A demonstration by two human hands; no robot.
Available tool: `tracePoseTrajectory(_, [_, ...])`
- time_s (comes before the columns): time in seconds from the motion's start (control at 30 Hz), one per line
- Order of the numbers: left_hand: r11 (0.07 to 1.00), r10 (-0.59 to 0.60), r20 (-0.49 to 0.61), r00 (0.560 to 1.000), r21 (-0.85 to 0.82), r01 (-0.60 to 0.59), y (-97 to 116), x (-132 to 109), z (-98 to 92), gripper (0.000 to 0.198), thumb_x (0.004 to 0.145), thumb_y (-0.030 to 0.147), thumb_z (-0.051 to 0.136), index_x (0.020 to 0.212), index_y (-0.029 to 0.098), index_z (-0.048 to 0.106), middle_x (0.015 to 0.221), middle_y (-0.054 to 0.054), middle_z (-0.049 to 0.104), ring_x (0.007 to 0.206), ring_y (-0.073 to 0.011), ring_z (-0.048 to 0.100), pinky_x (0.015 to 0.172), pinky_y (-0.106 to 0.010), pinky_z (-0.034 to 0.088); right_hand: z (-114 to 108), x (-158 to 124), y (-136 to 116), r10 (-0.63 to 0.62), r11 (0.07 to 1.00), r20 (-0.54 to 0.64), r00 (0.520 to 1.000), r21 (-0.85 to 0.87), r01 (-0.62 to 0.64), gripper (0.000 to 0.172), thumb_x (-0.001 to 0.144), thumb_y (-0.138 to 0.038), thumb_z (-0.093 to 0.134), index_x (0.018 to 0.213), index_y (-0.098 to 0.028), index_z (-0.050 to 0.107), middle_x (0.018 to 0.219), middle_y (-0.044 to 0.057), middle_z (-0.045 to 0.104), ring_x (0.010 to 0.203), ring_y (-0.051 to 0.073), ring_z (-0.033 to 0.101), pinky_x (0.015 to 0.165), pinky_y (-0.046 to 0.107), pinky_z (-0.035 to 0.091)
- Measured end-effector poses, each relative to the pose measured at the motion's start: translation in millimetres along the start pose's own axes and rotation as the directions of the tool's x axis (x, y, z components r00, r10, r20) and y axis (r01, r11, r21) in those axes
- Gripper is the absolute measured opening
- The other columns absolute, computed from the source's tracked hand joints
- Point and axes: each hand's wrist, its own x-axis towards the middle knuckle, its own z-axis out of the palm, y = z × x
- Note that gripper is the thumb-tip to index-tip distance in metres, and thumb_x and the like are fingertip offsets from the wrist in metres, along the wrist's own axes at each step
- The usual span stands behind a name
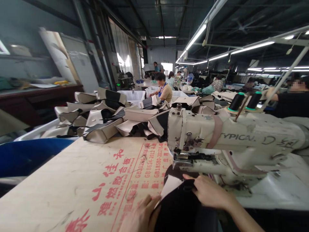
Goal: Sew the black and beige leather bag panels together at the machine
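In the head view, a black and beige sewn cover piece (180, 206) lies below the sewing head, near the bottom middle. My right hand (210, 190) is closed on its upper right edge, index finger stretched along the top. At its left edge, my left hand (142, 214) grips the piece, fingers curled and partly blurred. A cream sewing machine (241, 135) marked "TYPICAL" stands just beyond my right hand. The piece's upper end reaches close to the machine's arm under the needle area; whether it lies beneath the foot is hidden.
A plywood board (79, 180) with red print covers the left of the worktop. Behind it rises a heap of beige and black sewn pieces (140, 114). Two black thread spools (236, 102) stand on the machine. A blue bin (29, 156) is at left; other people sit farther back.
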Motion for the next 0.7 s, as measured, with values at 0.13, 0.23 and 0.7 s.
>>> tracePoseTrajectory(0.13, [0.982, 0.188, -0.041, 0.981, 0.043, -0.186, 21.1, 29.7, 6.2, 0.044, 0.084, 0.028, 0.045, 0.128, 0.029, 0.047, 0.127, -0.005, 0.053, 0.112, -0.0221, 0.053, 0.092, -0.034, 0.045, 10.9, 0.6, 12.9, -0.026, 0.998, -0.039, 0.999, 0.052, 0.028, 0.043, 0.079, -0.015, 0.047, 0.121, -0.019, 0.055, 0.111, 0.008, 0.061, 0.103, 0.02, 0.058, 0.088, 0.026, 0.044])
tracePoseTrajectory(0.23, [0.951, 0.309, 0.053, 0.95, 0.001, -0.31, 34.3, 55.3, 0.8, 0.041, 0.086, 0.019, 0.04, 0.125, 0.027, 0.05, 0.116, -0.003, 0.061, 0.104, -0.0182, 0.058, 0.09, -0.03, 0.047, 24.0, -2.8, 20.7, -0.011, 0.987, -0.148, 0.989, 0.155, 0.035, 0.039, 0.082, -0.018, 0.047, 0.12, -0.019, 0.056, 0.123, 0.006, 0.054, 0.113, 0.018, 0.051, 0.098, 0.029, 0.039])
tracePoseTrajectory(0.7, [0.925, 0.372, 0.057, 0.927, -0.105, -0.365, 14.5, 53.3, -8.9, 0.049, 0.077, 0.016, 0.038, 0.118, 0.035, 0.057, 0.115, 0.002, 0.062, 0.1, -0.017, 0.062, 0.086, -0.022, 0.05, 13.0, -2.7, 19.6, -0.477, 0.875, -0.102, 0.873, 0.034, 0.483, 0.045, 0.088, -0.007, 0.027, 0.129, -0.008, 0.044, 0.133, 0.009, 0.043, 0.127, 0.012, 0.033, 0.107, 0.028, 0.029])
